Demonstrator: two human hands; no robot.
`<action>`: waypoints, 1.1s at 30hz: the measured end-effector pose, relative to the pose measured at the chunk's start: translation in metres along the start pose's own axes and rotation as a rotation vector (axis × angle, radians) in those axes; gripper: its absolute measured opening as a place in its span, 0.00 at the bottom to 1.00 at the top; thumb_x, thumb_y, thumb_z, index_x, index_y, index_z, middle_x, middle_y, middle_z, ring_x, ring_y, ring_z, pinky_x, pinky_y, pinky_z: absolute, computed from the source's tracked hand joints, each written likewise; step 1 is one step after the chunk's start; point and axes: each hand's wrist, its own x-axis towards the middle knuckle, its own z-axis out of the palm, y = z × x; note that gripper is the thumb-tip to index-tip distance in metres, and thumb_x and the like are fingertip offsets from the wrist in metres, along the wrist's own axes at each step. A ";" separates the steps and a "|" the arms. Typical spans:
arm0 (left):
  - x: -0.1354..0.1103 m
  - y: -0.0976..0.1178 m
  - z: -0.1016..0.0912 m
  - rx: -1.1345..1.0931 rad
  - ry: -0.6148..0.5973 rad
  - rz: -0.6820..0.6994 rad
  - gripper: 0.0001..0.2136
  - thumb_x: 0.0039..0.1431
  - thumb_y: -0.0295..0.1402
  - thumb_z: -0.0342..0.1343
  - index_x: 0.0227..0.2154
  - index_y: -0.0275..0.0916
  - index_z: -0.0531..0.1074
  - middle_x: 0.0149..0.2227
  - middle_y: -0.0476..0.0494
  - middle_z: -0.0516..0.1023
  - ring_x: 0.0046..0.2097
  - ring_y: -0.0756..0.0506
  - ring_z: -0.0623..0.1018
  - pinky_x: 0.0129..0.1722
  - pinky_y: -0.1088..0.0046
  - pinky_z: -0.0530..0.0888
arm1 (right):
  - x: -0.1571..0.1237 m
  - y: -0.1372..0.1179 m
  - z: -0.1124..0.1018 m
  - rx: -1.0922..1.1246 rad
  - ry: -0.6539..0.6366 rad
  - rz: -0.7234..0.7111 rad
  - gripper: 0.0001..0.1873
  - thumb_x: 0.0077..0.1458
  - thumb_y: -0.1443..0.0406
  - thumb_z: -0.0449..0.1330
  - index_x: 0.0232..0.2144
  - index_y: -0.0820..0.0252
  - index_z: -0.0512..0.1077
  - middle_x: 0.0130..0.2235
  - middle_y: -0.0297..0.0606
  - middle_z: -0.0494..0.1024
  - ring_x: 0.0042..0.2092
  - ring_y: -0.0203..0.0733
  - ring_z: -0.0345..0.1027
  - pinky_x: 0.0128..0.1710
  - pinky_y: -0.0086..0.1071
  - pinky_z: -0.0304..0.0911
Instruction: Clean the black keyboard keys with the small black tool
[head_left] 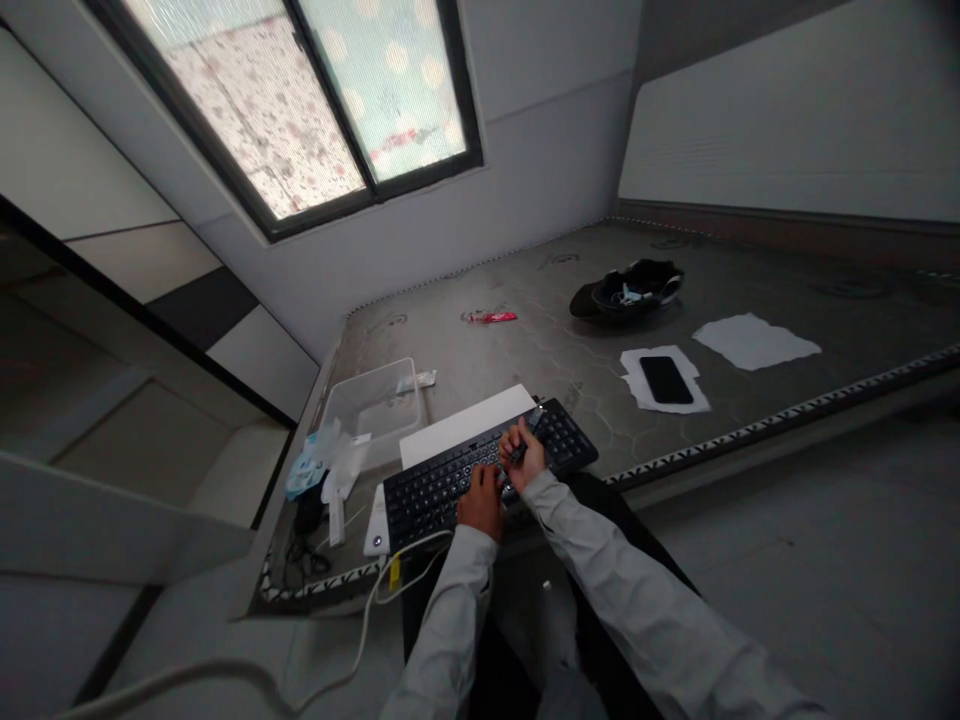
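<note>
A black keyboard (424, 495) lies at an angle near the front edge of the covered surface, close to my lap. My right hand (525, 455) is closed over its right part, with a small dark object with a greyish end (537, 416) sticking up from the fingers. Just left of it, my left hand (481, 505) is curled low over the keys, fingers bent together; whatever is between them is too small to tell. Behind the keyboard shows a flat white panel (465, 425), partly covered by it.
Left stands a clear plastic bin (375, 405), with a blue-and-white packet (306, 468) beside it. A white cable (367, 620) runs off the front edge. Farther back are a red item (495, 317) and a black cap (626, 292). A phone (666, 380) rests on white paper at right.
</note>
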 end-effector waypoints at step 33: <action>-0.022 -0.007 0.023 -0.329 0.192 -0.032 0.12 0.60 0.29 0.49 0.46 0.43 0.68 0.46 0.46 0.72 0.42 0.50 0.75 0.34 0.78 0.73 | -0.009 0.011 0.016 -0.319 0.152 0.101 0.29 0.41 0.44 0.60 0.13 0.58 0.55 0.16 0.29 0.60 0.18 0.31 0.49 0.18 0.31 0.40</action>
